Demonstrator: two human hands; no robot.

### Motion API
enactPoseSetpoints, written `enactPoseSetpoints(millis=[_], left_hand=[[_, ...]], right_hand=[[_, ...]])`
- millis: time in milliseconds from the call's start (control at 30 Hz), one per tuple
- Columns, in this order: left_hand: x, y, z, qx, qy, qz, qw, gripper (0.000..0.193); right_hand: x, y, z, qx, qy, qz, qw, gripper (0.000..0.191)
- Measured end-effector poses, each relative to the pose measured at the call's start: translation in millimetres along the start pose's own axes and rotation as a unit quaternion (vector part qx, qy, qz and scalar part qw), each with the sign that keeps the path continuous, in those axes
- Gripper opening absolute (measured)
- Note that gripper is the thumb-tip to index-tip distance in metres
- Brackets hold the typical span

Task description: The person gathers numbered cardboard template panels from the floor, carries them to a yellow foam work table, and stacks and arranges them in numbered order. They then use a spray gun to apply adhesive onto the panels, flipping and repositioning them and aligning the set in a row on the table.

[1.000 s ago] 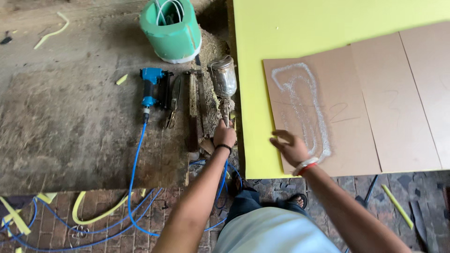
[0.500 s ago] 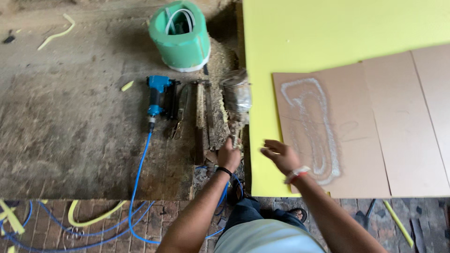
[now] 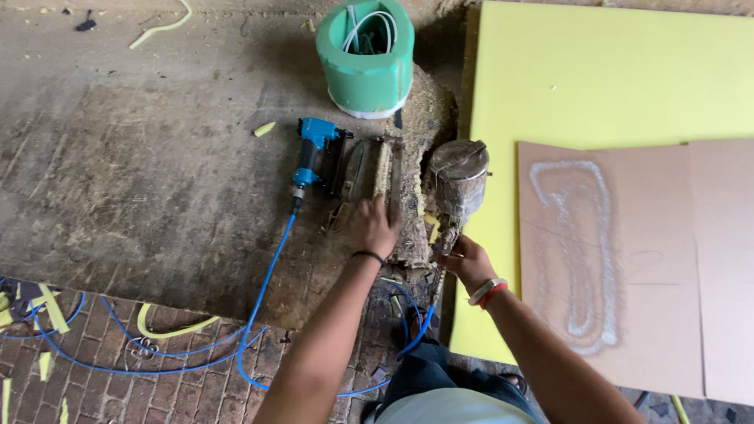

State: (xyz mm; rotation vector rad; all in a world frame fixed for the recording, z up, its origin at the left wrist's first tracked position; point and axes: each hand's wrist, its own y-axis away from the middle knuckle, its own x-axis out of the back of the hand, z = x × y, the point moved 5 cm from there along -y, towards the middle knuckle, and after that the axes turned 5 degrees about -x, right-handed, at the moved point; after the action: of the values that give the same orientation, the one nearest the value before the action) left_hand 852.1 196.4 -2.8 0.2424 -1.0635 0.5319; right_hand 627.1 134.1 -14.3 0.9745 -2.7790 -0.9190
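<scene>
Dust and glue crusts cover the rough grey work surface (image 3: 141, 173), which ends above a brick floor (image 3: 118, 377) with yellow foam strips and a blue air hose (image 3: 263, 290). The right hand (image 3: 465, 263) is closed around the handle of a spray gun (image 3: 455, 184) with a metal cup, at the surface's edge beside a yellow foam sheet (image 3: 613, 78). The left hand (image 3: 373, 228) rests flat on a dirty tool near a blue pneumatic stapler (image 3: 312, 153). Brown cardboard (image 3: 667, 275) lies on the foam.
</scene>
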Motion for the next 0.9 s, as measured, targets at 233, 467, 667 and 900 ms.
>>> enactPoseSetpoints(millis=[233, 467, 667, 900], left_hand=[[-11, -23, -35, -0.026, -0.124, -0.031, 0.991, 0.071], [27, -26, -87, 0.005, -0.145, -0.038, 0.989, 0.07], [51, -30, -139, 0.016, -0.187, -0.03, 0.982, 0.061], [101, -43, -170, 0.034, -0.239, -0.014, 0.97, 0.052]], right_hand=[[-14, 3, 7, -0.058, 0.08, 0.014, 0.995, 0.033], [-19, 6, -3, -0.068, 0.1, -0.002, 0.993, 0.034], [-16, 2, -8, -0.08, 0.062, -0.009, 0.995, 0.037], [2, -8, 3, -0.071, 0.055, -0.004, 0.996, 0.038]])
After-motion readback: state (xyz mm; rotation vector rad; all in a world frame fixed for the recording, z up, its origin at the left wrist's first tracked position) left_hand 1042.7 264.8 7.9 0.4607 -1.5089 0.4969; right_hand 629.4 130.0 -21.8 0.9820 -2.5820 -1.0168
